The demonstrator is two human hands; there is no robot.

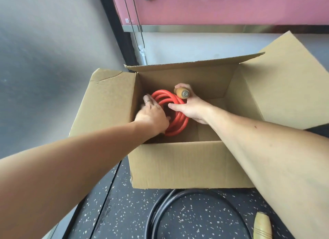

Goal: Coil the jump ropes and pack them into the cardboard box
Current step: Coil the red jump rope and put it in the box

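Observation:
Both my hands reach down into an open cardboard box point(178, 164) on the floor. A coiled red jump rope point(178, 121) sits inside it, against the left wall. My left hand point(151, 114) grips the coil's left side, fingers curled round the loops. My right hand point(190, 107) holds a wooden handle point(182, 93) of this rope at the coil's far side, thumb lying over the loops. A black jump rope point(160, 205) lies in loose loops on the floor in front of the box, with a wooden handle point(262, 226) at the bottom right.
The box flaps stand open: a wide one to the right point(284, 82), one to the left point(105, 100), one at the back point(194, 60). The floor is black speckled rubber point(124, 212). A grey wall point(53, 60) and a pink panel point(213, 7) stand behind.

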